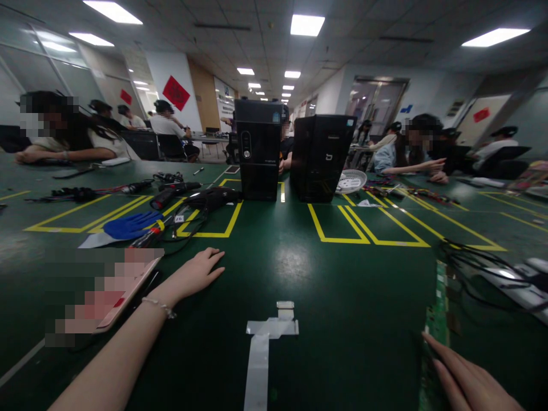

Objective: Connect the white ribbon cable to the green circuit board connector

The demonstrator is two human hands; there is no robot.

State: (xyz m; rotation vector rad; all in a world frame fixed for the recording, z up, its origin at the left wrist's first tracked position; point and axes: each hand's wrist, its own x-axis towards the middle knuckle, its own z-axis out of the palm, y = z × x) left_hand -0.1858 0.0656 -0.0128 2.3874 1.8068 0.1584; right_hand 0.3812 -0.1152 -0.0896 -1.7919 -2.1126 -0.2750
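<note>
My left hand point(194, 275) lies flat on the green table point(325, 297), fingers stretched forward and holding nothing, a bead bracelet on the wrist. Just left of it lies a pink phone or tablet point(112, 297), partly blurred. My right hand point(466, 379) reaches in from the bottom right corner with fingers stretched out, fingertips resting on the near end of a green circuit board point(435, 319) that lies along the table. Black cables point(475, 268) trail beyond the board.
Two black computer towers point(259, 149) point(321, 157) stand mid-table behind yellow floor-tape boxes. Blue glove point(128, 224), electric screwdrivers and cables point(188, 200) lie at left. A white tape cross point(268, 337) marks the near table. Several people sit around the far sides.
</note>
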